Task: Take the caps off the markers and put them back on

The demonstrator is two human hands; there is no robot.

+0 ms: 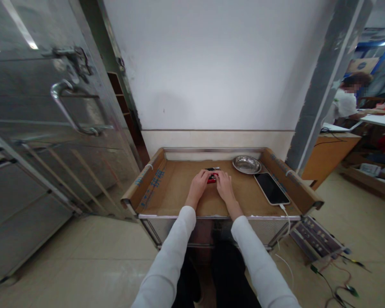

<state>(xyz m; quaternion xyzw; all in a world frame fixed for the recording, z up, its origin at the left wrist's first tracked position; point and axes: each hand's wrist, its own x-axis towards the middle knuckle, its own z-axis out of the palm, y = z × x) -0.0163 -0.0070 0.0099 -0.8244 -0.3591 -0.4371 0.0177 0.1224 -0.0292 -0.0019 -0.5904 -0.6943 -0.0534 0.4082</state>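
Note:
Over the middle of the cardboard-lined tray, my left hand (199, 184) and my right hand (225, 185) come together with bent fingers. Between their fingertips sits a small red object (211, 180) with dark and shiny parts; its kind is too small to make out, and the fingers partly cover it. Both hands are closed on it from either side. Just beyond the fingertips lies a small dark and metallic piece (212, 168); whether it joins the red object I cannot tell. To the right stands a round, shallow metal dish (246, 164).
A phone (272, 188) with a white charging cable (288, 221) lies on the tray's right side. Raised cardboard edges (146, 182) flank the tray. Behind it rises a white wall (211, 68); a metal door (51, 107) stands left. A person (345, 100) sits far right.

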